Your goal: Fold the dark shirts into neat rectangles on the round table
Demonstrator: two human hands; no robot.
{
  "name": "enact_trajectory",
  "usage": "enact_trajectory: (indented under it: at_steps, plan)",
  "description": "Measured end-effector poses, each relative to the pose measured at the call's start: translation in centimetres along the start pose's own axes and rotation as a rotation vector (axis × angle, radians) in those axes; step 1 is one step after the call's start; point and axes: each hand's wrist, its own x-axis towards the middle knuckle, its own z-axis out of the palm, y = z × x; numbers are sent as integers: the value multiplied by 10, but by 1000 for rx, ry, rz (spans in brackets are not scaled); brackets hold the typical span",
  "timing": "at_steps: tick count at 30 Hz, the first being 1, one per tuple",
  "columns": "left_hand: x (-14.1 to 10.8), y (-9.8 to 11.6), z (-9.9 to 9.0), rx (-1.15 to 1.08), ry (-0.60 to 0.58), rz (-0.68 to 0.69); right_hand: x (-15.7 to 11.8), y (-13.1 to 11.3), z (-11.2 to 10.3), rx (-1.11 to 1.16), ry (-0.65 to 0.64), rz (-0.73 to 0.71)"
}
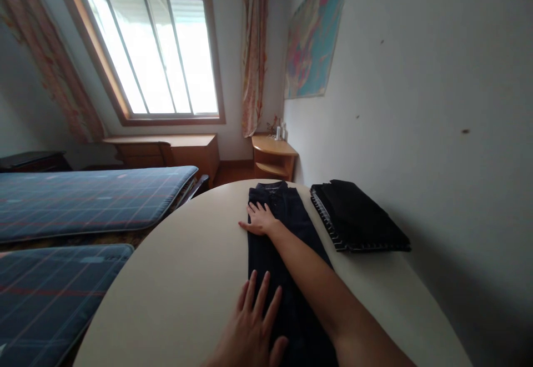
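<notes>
Dark navy garment [268, 256] lies folded into a long strip on the cream, rounded counter [179, 278], its collar-like end at the far edge. The right hand [260, 220] rests palm down on its upper left part, fingers fanned and thumb reaching past the garment's left edge, the forearm crossing over the cloth. Nearer, the left hand [259, 314] is also palm down with fingers spread, over the garment's lower left edge; whether it presses on the cloth I cannot tell. Just to the right of the garment, apart from it, sits a stack of folded black clothes [360, 214], striped cloth showing along its edge. Left of the counter are two blue plaid mattresses [91, 200]. Farther off, a wooden corner shelf [275, 146] stands by the wall, below a colourful map [316, 39], and a bright window [158, 56] is at the back.
</notes>
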Motion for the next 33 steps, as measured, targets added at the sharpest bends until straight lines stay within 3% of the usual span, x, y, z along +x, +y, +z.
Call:
enact_trajectory:
  at_steps: [7, 13, 18, 25, 29, 33]
  plan:
    - [7, -10, 14, -38, -50, 3, 35, 2, -2, 23, 10, 67]
    - [5, -6, 6, -39, -52, -3, 30, 8, -6, 41, -7, 11]
    - [-2, 9, -13, -29, -49, -42, -18, 17, -12, -18, 155, -74]
    - [-7, 16, -21, 27, -24, -66, -137, 25, -5, -48, 312, -53]
    - [-8, 14, -15, 65, 21, -49, -191, 21, 11, -21, 177, -79]
    - [-4, 6, -13, 98, 51, -43, -199, 20, 21, 14, 84, -49]
